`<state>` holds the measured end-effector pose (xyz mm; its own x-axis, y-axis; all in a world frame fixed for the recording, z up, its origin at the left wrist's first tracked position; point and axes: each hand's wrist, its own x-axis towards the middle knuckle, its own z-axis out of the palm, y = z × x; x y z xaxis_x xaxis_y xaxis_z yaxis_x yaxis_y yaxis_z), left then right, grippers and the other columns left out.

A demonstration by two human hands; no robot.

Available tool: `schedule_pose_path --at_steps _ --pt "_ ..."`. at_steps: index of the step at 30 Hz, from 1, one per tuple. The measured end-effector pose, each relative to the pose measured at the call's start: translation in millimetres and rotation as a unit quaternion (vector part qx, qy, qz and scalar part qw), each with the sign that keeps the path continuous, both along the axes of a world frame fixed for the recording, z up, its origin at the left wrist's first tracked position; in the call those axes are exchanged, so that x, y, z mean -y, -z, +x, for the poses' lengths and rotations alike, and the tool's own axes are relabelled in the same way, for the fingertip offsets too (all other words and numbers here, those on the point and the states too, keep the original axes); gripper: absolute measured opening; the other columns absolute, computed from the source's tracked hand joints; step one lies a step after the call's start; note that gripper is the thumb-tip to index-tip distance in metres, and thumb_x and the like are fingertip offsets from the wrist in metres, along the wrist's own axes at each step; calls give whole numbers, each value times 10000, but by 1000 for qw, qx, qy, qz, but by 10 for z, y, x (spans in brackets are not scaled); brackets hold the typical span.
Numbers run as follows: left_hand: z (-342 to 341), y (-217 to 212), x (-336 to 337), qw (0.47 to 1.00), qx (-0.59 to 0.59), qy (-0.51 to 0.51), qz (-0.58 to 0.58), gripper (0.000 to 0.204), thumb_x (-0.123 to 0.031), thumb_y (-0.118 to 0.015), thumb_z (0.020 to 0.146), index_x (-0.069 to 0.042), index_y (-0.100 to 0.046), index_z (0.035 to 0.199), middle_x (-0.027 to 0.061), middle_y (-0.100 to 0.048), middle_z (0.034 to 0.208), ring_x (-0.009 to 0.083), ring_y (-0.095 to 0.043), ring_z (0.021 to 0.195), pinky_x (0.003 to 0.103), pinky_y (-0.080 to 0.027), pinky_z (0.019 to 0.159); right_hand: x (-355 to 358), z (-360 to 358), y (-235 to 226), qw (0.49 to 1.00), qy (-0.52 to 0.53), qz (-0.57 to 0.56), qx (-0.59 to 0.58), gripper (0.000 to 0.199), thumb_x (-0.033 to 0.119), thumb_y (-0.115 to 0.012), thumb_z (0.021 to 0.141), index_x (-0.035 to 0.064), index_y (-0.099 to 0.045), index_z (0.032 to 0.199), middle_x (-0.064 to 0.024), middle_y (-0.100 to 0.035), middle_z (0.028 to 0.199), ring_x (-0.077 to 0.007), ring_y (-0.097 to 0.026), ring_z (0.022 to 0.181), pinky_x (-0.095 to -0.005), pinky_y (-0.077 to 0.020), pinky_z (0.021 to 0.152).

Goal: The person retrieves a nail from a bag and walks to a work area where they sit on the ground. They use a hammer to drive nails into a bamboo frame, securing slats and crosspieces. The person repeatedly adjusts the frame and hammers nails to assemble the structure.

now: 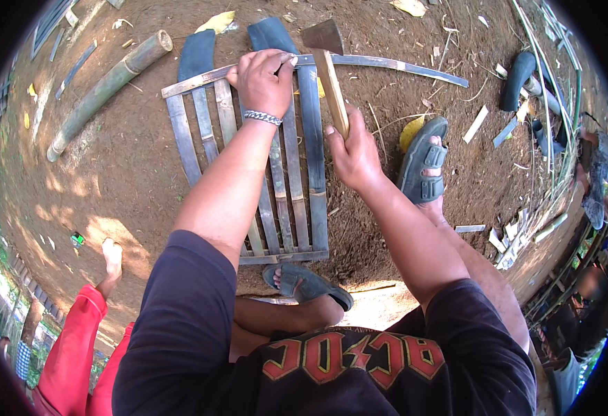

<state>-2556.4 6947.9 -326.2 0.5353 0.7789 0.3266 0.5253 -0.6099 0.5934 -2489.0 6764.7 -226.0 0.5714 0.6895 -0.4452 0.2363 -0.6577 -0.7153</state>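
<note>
A frame of long bamboo slats (316, 163) lies on the dirt between my feet, with a thin bamboo strip (394, 66) across its far end. My left hand (266, 82) rests on that strip, its thumb and fingers pinched together at the right-hand slats. Whatever is between the fingertips is too small to make out. A hatchet (333, 93) is in my right hand (356, 152), gripped round its wooden handle. Its rusty metal head is just right of my left fingertips, over the strip. The strip sticks out well past the frame on the right.
A thick bamboo pole (110, 97) lies at the far left. Bamboo offcuts (476, 125) and long thin strips (550, 139) are scattered on the right. My sandalled foot (425, 163) stands beside the frame. A person in red trousers (75, 353) is at lower left.
</note>
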Motion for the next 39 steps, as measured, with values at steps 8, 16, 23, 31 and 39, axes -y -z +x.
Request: schedule_pose_path --at_steps 8,16,23,31,39 --pt "1 -10 -5 1000 6 2 8 51 -213 -739 826 -184 -773 849 -80 -740 983 173 -599 1031 405 -321 961 -25 18 -214 998 -38 16 51 432 203 -541 1001 76 -395 1387 -317 -658 1113 -524 -628 1024 -576 -496 876" --pt "-19 -38 5 1000 -6 -1 2 86 -240 -753 820 -193 -786 884 -65 -754 1004 177 -604 1045 390 -326 959 -51 65 -229 997 -20 13 68 470 202 -551 993 66 -387 1412 -337 -669 1011 -535 -646 931 -599 -506 817" --pt "-5 -13 13 1000 15 -9 -8 40 -204 -733 817 -199 -770 832 -94 -744 970 162 -601 1005 407 -325 937 8 97 -130 992 -79 -58 75 469 173 -551 985 62 -403 1416 -330 -670 1016 -528 -644 958 -578 -509 847" --pt "4 21 14 1000 17 -10 -4 41 -202 -736 818 -186 -772 828 -89 -741 969 166 -600 1009 417 -322 943 -7 115 -81 988 -94 -71 100 522 161 -571 969 53 -388 1446 -324 -667 1035 -526 -641 947 -572 -506 867" --pt "-314 -210 56 978 -205 42 24 668 -469 -621 937 -129 -483 1496 68 -418 1588 239 -296 1504 521 -154 1214 -76 84 -279 988 -66 48 129 521 154 -574 969 54 -394 1448 -312 -668 1088 -512 -650 981 -555 -523 861"
